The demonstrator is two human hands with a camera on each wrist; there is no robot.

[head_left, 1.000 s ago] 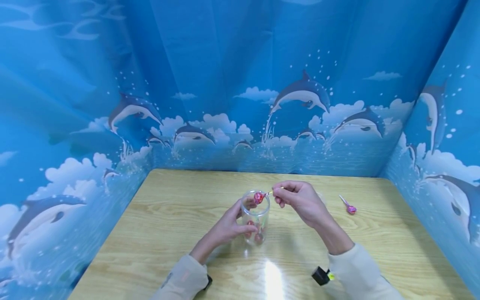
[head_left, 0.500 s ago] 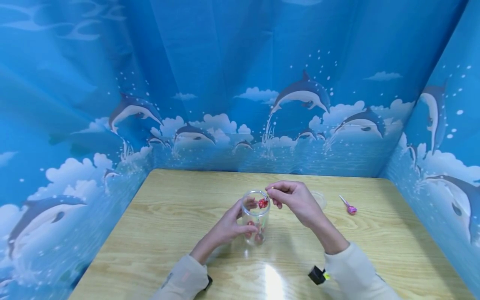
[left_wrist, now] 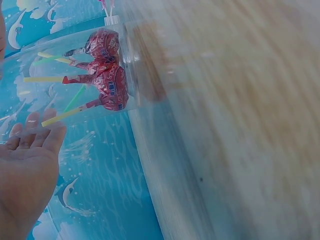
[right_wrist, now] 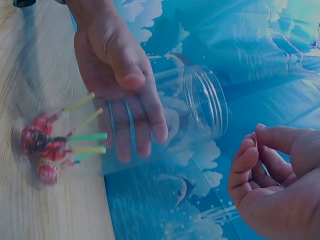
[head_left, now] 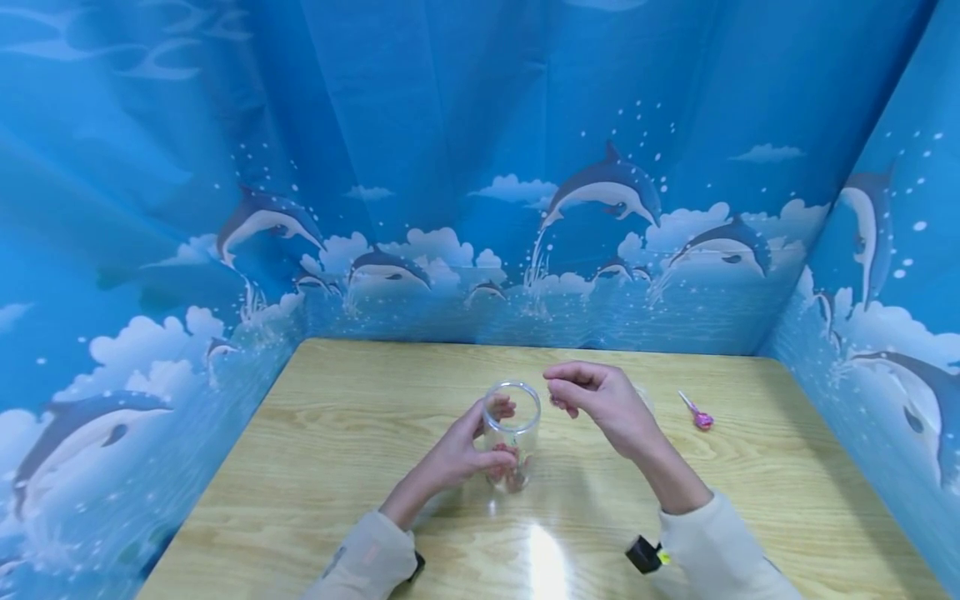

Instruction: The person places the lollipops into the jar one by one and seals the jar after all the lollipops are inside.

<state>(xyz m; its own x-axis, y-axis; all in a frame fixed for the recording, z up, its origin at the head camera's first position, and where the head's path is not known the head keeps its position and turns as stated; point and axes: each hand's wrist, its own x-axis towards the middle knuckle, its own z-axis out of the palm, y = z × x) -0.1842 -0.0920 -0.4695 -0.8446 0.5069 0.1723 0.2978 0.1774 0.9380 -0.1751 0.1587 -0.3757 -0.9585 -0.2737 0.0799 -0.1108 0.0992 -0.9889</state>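
My left hand (head_left: 461,450) grips a clear plastic jar (head_left: 517,429) from its left side, thumb in front and fingers behind. The jar stands upright, its threaded mouth uncovered. Inside, several red-wrapped lollipops (left_wrist: 107,75) lie heads down at the bottom, their yellow and green sticks (right_wrist: 87,150) pointing up. My right hand (head_left: 596,400) is beside the jar's mouth on the right. Its fingers are loosely curled, the thumb tip close to the index finger, and nothing shows between them in the right wrist view.
A pink-wrapped lollipop (head_left: 702,419) lies on the wooden table (head_left: 360,408) right of my right hand. A clear round lid (head_left: 646,398) lies partly hidden behind that hand. Blue dolphin-printed sheeting (head_left: 480,208) walls the table at the back and sides.
My right hand brought a red lollipop to the jar's mouth and let go. It dropped among the others. The right hand has drawn back slightly right; the left hand keeps its place.
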